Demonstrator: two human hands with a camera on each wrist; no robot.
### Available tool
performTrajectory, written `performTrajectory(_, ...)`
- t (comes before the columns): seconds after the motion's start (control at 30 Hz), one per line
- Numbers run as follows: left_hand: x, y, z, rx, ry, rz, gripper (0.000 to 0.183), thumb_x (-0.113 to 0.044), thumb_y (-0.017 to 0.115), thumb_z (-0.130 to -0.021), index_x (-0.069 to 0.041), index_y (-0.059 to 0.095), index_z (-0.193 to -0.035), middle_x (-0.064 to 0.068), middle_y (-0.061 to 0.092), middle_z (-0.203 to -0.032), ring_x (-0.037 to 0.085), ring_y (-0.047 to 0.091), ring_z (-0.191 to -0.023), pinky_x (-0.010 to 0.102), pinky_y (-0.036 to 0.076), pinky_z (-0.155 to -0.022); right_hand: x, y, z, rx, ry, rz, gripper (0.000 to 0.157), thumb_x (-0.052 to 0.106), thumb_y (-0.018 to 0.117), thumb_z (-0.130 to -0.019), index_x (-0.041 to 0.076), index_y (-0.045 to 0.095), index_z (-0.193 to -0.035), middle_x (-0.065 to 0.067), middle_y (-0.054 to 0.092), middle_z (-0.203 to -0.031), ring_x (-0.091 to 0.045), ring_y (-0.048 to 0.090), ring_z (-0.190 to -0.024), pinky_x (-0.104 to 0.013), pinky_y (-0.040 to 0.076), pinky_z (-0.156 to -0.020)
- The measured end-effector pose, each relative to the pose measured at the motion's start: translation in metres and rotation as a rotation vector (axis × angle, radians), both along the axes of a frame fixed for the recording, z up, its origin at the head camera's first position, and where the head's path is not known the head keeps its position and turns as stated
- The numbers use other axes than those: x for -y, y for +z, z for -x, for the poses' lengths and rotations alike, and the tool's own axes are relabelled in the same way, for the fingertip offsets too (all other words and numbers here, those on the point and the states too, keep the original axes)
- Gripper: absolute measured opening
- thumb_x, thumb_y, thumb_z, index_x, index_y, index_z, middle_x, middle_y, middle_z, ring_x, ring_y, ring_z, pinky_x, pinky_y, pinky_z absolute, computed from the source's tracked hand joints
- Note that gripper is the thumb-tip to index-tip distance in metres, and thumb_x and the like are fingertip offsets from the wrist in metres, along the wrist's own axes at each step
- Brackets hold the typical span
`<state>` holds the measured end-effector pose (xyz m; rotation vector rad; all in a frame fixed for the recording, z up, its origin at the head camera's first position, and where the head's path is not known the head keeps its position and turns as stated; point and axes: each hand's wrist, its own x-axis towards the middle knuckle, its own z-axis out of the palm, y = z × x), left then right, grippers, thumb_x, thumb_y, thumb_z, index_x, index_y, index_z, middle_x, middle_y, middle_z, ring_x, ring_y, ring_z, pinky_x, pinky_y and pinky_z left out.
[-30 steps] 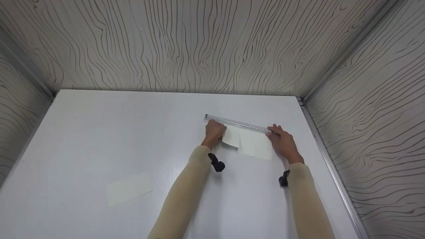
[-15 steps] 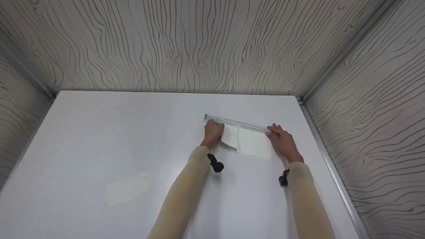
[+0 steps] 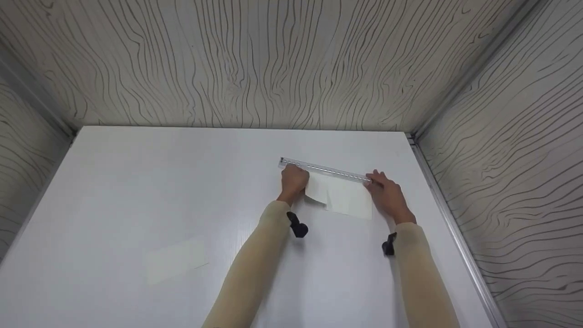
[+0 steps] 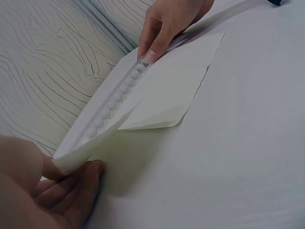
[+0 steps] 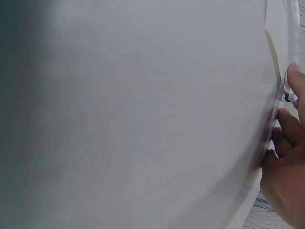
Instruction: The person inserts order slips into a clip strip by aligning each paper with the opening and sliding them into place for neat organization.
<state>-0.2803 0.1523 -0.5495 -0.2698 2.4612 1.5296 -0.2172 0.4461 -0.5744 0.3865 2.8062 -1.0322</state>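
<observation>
A clear plastic ruler (image 3: 330,171) lies slanted along the upper edge of a pale sheet of paper (image 3: 350,198) on the white table. My left hand (image 3: 294,178) pinches the sheet's left end between thumb and fingers, and in the left wrist view that part of the paper (image 4: 93,148) curls up off the table. The sheet's near edge looks ragged there. My right hand (image 3: 389,199) holds the ruler's right end, thumb on one side and fingers on the other. In the right wrist view, the thumb touches the end of the ruler (image 5: 293,38).
Another pale piece of paper (image 3: 175,262) lies flat on the table (image 3: 150,191), left of the left forearm. Wood-grain panels (image 3: 255,59) stand behind and at both sides, joined by metal rails. Each wrist carries a small black camera.
The lifted left part of the sheet flattens somewhat, then bends up again as my left hand shifts slightly. My right hand and the ruler stay almost where they were.
</observation>
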Motion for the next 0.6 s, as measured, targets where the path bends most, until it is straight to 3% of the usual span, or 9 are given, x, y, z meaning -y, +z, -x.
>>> performTrajectory(0.13, -0.001, -0.0001, -0.0009, -0.011, 0.005, 0.028, 0.014, -0.005, 0.053, -0.096, 0.001, 0.066, -0.094, 0.008, 0.062, -0.086, 0.019, 0.055, -0.076, 0.029, 0.042, -0.064, -0.0002, -0.0003, 0.0007, 0.011, -0.005, -0.004, 0.062, 0.061, 0.049, -0.105, 0.029, 0.048, -0.158, 0.006, 0.022, -0.176, -0.027, 0.008, -0.167, -0.061, 0.008, -0.132)
performTrajectory(0.33, -0.0012, -0.0008, -0.0017, -0.065, 0.015, 0.062, 0.018, -0.005, 0.057, -0.093, -0.006, 0.062, -0.076, 0.004, 0.059, -0.077, 0.017, 0.051, -0.069, 0.027, 0.039, -0.06, 0.0006, -0.0001, 0.0003, 0.006, -0.001, -0.002, 0.062, 0.061, 0.049, -0.106, 0.028, 0.048, -0.158, 0.006, 0.022, -0.176, -0.026, 0.009, -0.167, -0.06, 0.009, -0.133)
performTrajectory(0.6, -0.0002, -0.0039, -0.001, -0.082, -0.013, 0.112, 0.022, -0.014, 0.055, -0.101, -0.003, 0.07, -0.088, 0.005, 0.064, -0.08, 0.017, 0.054, -0.069, 0.03, 0.039, -0.058, 0.0014, 0.0013, -0.0012, 0.007, 0.002, -0.011, 0.063, 0.062, 0.047, -0.105, 0.028, 0.047, -0.158, 0.005, 0.022, -0.176, -0.028, 0.008, -0.167, -0.061, 0.008, -0.132)
